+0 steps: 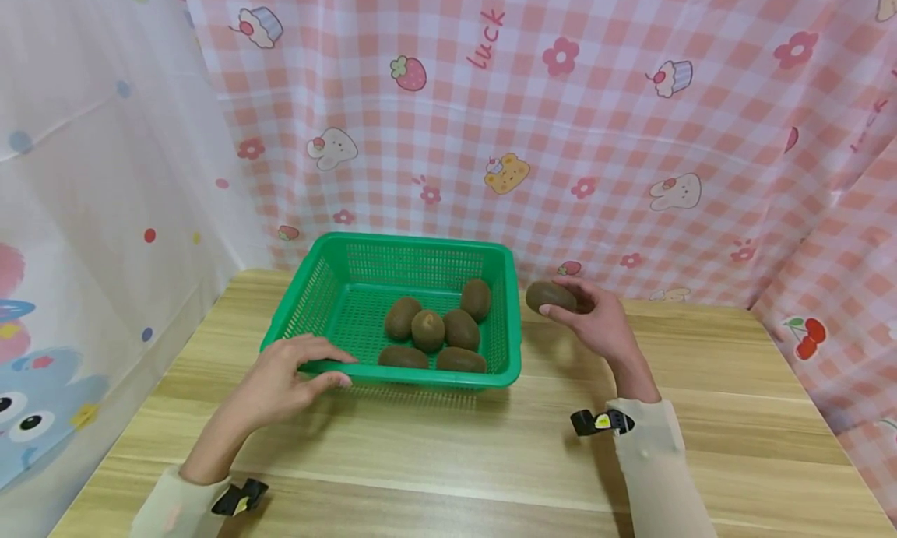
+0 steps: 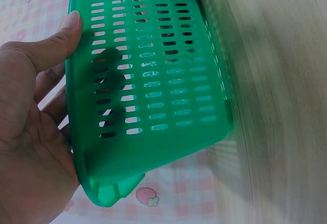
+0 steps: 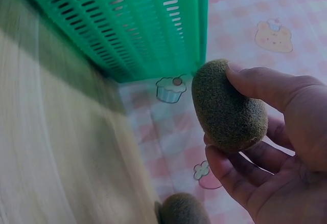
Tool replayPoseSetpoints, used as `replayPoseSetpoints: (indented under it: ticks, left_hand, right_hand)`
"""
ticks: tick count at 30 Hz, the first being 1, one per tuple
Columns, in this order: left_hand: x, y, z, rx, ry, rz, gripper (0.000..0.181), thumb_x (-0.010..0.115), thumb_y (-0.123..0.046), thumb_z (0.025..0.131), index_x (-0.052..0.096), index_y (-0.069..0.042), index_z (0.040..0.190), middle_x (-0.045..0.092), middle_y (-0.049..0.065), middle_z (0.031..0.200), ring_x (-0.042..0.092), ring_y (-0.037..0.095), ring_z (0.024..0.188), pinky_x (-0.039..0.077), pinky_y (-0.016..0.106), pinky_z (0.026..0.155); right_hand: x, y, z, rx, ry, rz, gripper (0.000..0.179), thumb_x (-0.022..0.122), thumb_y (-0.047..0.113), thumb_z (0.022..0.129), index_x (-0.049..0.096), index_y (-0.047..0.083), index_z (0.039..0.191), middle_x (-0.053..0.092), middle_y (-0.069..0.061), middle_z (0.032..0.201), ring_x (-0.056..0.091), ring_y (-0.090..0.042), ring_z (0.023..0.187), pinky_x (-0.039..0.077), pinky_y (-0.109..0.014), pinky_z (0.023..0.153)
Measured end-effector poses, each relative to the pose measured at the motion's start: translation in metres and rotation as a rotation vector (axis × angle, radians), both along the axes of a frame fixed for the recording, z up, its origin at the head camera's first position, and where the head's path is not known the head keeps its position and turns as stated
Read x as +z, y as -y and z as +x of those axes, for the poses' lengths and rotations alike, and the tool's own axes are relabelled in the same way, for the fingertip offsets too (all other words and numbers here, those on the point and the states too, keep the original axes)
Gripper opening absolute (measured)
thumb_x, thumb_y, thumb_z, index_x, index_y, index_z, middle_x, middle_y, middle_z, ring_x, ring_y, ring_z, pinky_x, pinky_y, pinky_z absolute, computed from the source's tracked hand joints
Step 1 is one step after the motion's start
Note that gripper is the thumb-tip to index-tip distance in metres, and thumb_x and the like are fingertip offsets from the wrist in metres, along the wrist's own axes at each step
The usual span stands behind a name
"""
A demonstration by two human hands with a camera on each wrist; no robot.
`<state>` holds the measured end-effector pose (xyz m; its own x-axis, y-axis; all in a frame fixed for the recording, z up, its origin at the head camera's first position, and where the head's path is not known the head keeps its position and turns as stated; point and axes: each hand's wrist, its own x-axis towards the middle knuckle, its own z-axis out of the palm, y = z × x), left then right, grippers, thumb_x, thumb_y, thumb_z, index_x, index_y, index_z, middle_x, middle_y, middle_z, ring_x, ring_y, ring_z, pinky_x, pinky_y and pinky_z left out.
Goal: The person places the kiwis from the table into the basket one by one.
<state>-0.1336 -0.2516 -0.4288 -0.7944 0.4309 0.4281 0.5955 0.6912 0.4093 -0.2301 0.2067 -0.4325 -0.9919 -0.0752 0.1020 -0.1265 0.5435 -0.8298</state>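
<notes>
A brown, fuzzy kiwi (image 1: 548, 297) is pinched between the thumb and fingers of my right hand (image 1: 601, 324), just off the right end of a green plastic basket (image 1: 420, 376). In the right wrist view this kiwi (image 3: 227, 106) is held up beside the basket's outer wall (image 3: 153, 55). My left hand (image 1: 280, 378) grips the basket's near left rim, thumb (image 2: 71, 32) outside and fingers over the inner side. Several kiwis (image 1: 428, 331) lie inside the basket, mostly toward its right and near side.
Another kiwi (image 3: 184, 209) shows at the bottom of the right wrist view, below the right hand; in the head view it is hidden. The basket stands on a wooden table (image 1: 448, 460). A pink checked curtain (image 1: 448, 117) hangs along the table's back edge.
</notes>
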Motion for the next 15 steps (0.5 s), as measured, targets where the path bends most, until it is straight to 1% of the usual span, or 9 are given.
replayPoseSetpoints:
  ticks: [8,15]
  left_hand:
    - [-0.001,0.000,-0.001,0.001,0.002,0.002,0.027,0.089,-0.024,0.077,0.080,-0.031,0.101,0.073,-0.016,0.093,0.065,0.004,0.089,0.054,0.032,0.078]
    - [-0.001,0.001,-0.001,-0.001,0.004,0.009,0.027,0.090,-0.023,0.077,0.080,-0.030,0.102,0.073,-0.017,0.093,0.064,0.003,0.089,0.054,0.031,0.077]
  right_hand:
    - [0.012,0.005,0.005,0.011,-0.004,-0.034,0.056,0.080,0.043,0.089,0.064,0.021,0.138,0.065,-0.011,0.136,0.064,-0.028,0.116,0.052,-0.020,0.085]
    - [0.018,0.008,0.008,0.014,-0.019,-0.049,0.057,0.081,0.045,0.088,0.065,0.022,0.137,0.065,-0.010,0.135,0.064,-0.028,0.113,0.053,-0.019,0.084]
